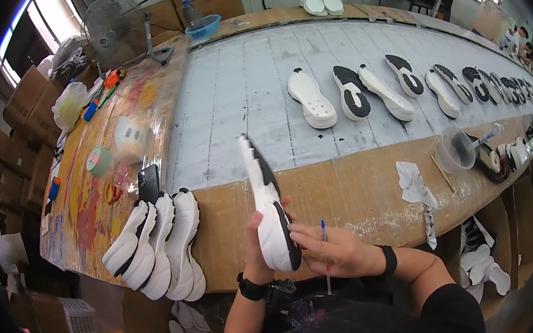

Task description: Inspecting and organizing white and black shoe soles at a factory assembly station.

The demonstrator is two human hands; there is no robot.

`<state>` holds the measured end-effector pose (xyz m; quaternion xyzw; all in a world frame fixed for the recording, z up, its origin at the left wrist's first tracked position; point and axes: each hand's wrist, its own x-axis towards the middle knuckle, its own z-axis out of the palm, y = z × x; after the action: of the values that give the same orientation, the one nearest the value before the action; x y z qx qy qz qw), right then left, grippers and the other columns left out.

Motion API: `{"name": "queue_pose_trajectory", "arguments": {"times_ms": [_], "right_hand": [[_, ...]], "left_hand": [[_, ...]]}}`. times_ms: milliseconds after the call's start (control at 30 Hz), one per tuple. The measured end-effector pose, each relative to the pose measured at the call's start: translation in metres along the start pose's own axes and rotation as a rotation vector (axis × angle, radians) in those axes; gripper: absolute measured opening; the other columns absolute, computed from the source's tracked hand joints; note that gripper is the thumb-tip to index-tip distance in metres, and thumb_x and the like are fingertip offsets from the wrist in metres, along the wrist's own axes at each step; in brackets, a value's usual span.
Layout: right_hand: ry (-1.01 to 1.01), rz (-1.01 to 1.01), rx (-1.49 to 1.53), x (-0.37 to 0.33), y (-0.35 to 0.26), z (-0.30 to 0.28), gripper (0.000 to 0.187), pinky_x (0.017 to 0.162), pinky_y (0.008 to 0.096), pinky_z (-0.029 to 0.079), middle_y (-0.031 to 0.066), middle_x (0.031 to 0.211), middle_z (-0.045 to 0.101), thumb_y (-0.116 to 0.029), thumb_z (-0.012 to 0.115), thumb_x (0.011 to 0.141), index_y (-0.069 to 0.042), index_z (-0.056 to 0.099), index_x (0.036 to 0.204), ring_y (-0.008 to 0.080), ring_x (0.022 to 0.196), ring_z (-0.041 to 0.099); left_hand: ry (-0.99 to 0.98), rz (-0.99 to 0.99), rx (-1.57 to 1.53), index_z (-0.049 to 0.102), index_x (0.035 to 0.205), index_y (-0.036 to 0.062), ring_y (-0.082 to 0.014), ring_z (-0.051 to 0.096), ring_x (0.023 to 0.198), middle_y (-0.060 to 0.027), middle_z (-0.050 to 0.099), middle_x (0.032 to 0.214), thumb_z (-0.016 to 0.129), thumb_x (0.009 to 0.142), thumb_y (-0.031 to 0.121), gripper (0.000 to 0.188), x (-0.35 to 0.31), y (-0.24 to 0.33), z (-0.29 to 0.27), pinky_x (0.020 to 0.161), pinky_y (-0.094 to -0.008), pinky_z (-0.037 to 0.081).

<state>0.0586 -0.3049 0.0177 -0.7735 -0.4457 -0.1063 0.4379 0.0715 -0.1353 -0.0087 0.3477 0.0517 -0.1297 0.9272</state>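
A white shoe sole (272,233) with a black tread side stands on edge, tilted, in front of me. My left hand (257,247) grips it from the left, its fingers partly hidden behind the sole. On the other side, the fingertips of my right hand (345,252) touch the black edge near the heel. A thin pen (324,231), blue at its upper end, is tucked between the right hand's fingers and points upward. To the left, several white soles (159,247) lean together in a fanned row at the table's near edge.
Several black-and-white soles (312,100) line the grey-white work surface (227,93) toward the right. A clear plastic tub (455,151), a torn white cloth (414,184) and a stick (443,173) lie nearer. A phone (148,183), tape roll (98,161) and fan (114,33) occupy the left.
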Motion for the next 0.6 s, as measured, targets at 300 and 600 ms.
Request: {"name": "queue_pose_trajectory", "arguments": {"times_ms": [300,600], "right_hand": [[0.199,0.552,0.025,0.055,0.163,-0.038,0.037,0.069,0.0346,0.046,0.0146,0.092,0.061,-0.025,0.057,0.081,-0.003,0.051,0.111,0.0268,0.079,0.059],[0.417,0.946,-0.465,0.081,0.316,-0.015,0.041,0.079,0.0441,0.043,0.0297,0.109,0.048,-0.018,0.062,0.069,0.005,0.048,0.100,0.0420,0.100,0.048]], "left_hand": [[0.169,0.258,0.866,0.008,0.133,-0.0069,-0.0196,0.046,0.103,-0.0155,0.042,0.120,0.058,0.079,0.009,0.075,-0.004,-0.015,-0.058,0.087,-0.0296,0.040],[0.121,0.220,1.499,0.033,0.124,-0.0077,-0.0329,0.031,0.118,-0.0239,0.028,0.127,0.066,0.073,0.021,0.067,-0.020,-0.009,-0.049,0.096,-0.0367,0.029]]}}
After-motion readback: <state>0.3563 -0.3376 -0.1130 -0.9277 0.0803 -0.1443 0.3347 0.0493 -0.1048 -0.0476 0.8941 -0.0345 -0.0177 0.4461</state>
